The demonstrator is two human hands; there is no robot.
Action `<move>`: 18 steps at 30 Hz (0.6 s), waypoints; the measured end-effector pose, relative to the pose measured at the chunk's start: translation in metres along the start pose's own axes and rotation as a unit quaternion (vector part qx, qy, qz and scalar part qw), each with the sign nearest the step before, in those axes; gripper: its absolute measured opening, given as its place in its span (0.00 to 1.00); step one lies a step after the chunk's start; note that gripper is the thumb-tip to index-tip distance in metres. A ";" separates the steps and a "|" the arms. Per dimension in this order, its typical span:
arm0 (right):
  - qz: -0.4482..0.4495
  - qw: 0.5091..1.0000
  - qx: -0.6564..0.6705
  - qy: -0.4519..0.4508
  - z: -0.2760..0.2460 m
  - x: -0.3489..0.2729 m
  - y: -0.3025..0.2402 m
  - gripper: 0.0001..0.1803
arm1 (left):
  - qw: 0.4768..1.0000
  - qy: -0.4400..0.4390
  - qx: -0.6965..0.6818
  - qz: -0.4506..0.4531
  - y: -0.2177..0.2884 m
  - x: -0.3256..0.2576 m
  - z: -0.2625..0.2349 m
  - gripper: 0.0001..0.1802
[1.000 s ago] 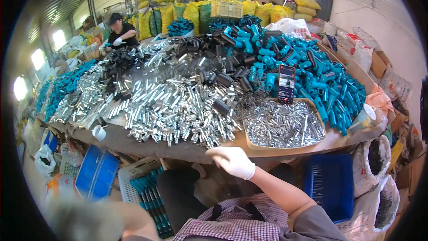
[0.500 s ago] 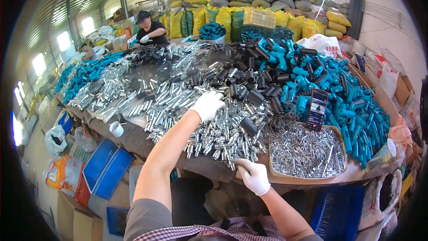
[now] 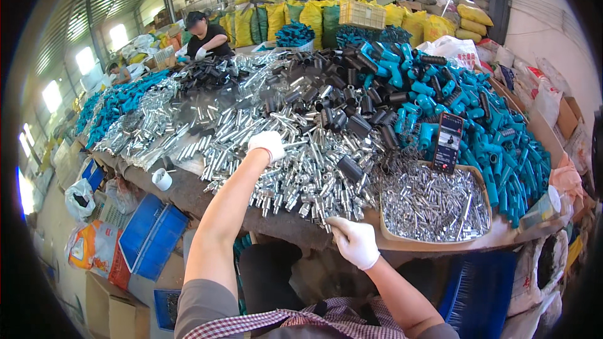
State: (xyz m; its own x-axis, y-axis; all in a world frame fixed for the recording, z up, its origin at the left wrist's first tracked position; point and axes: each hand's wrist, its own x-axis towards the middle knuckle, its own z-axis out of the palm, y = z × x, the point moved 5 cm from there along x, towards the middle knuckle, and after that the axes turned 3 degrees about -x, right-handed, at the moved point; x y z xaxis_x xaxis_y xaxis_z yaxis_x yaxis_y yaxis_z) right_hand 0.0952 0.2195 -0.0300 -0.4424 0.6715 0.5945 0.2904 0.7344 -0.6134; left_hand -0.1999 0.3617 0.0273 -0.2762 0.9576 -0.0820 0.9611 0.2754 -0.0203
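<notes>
Head view: the left hand, fingers curled, is over the silver metal parts; the right hand, half closed, is at their near edge, left of the tray. Whether either grips a part, I cannot tell.

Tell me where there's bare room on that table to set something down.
A narrow strip of table along its near edge, between the white cup and left forearm, looks bare. Beyond it, silver metal parts are heaped thickly; black parts and teal parts crowd the back and right.
</notes>
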 end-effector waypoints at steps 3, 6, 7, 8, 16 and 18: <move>0.007 1.000 0.007 -0.006 0.005 -0.001 -0.004 0.10 | 0.999 0.020 -0.023 -0.021 -0.021 0.007 0.010 0.21; 0.040 0.998 0.048 -0.003 0.002 -0.004 0.003 0.11 | 0.998 0.046 -0.050 -0.014 -0.013 -0.015 -0.001 0.27; 0.042 0.998 0.048 -0.001 0.000 -0.004 0.003 0.11 | 0.994 0.071 -0.078 -0.023 -0.014 -0.030 -0.009 0.27; 0.022 0.998 0.061 0.021 -0.002 -0.004 0.002 0.11 | 0.987 0.091 -0.126 -0.037 -0.021 -0.041 -0.013 0.28; 0.179 0.898 0.402 -0.020 0.000 -0.046 -0.043 0.28 | 0.724 0.041 -0.685 0.070 0.074 -0.275 0.042 0.14; 0.213 0.877 0.420 -0.094 0.006 -0.074 -0.048 0.28 | 0.673 -0.017 -0.739 0.035 0.082 -0.307 0.068 0.14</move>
State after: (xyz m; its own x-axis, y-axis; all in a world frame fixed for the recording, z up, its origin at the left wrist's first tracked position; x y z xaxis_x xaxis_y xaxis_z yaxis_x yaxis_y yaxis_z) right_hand 0.1093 0.1342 -0.0477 -0.6005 0.7813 0.1699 -0.2288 0.0357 -0.9728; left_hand -0.0359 0.0851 -0.0166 -0.2055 0.9771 -0.0547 -0.0883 0.0372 0.9954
